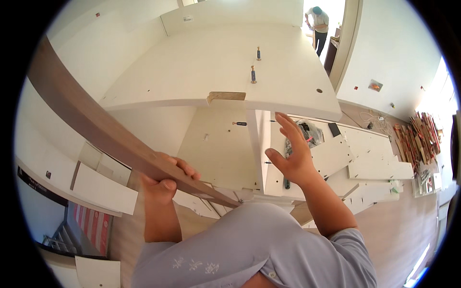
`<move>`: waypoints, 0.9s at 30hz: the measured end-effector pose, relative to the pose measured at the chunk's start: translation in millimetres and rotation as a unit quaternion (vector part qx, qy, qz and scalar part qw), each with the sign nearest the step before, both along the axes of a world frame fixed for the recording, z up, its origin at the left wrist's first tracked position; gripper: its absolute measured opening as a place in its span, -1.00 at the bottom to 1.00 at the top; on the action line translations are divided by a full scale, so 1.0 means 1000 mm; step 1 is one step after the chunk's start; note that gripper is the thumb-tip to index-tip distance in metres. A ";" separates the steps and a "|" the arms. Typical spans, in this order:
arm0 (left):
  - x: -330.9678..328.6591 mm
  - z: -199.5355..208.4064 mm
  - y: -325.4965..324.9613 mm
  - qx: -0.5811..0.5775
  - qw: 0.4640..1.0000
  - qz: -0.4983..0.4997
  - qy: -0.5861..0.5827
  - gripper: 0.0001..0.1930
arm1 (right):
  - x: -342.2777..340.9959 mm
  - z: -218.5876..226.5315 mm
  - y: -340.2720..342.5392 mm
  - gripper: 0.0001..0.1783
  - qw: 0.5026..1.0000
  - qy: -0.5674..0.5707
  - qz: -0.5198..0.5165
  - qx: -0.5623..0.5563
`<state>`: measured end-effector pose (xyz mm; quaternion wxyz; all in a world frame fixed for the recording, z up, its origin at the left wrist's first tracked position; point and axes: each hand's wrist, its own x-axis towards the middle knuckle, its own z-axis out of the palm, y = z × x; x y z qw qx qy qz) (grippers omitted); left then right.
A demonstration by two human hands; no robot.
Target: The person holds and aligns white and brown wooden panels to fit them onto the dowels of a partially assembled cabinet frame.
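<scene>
My left hand [162,185] is wrapped round a long brown board [98,115], which slants from the upper left down to my waist. Raised with its fingers apart, my right hand [294,156] holds nothing and is close to the front edge of a white cabinet panel [192,62]. Two connecting bolts, one nearer [253,74] and one farther [259,53], stand up from this panel. A rough-edged notch [226,96] is cut in its front edge. Below it, another bolt [239,124] sticks out of an inner white panel [216,149].
Right of the cabinet lie several white panels [379,163] and a clear plastic bag [311,133] of dark parts. Farther right, wood strips [420,141] are piled by the wall, near a loose cable [377,117]. Another person [319,26] stands beyond the doorway. Loose panels [103,187] are at left.
</scene>
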<state>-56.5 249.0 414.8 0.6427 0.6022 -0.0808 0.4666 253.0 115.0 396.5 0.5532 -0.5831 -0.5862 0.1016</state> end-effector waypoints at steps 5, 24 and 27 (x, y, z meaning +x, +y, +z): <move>0.000 -0.038 -0.031 -0.038 0.997 0.045 0.041 -0.57 | 0.040 -0.020 -0.036 -0.30 1.000 -0.011 0.016 -0.007; 0.042 -0.346 -0.019 -0.272 0.834 0.153 0.455 -0.46 | 0.111 -0.145 -0.183 -0.60 0.981 0.061 -0.027 -0.183; 0.042 -0.387 -0.001 -0.269 0.826 0.145 0.475 -0.48 | 0.114 -0.142 -0.194 -0.61 0.980 0.040 -0.042 -0.190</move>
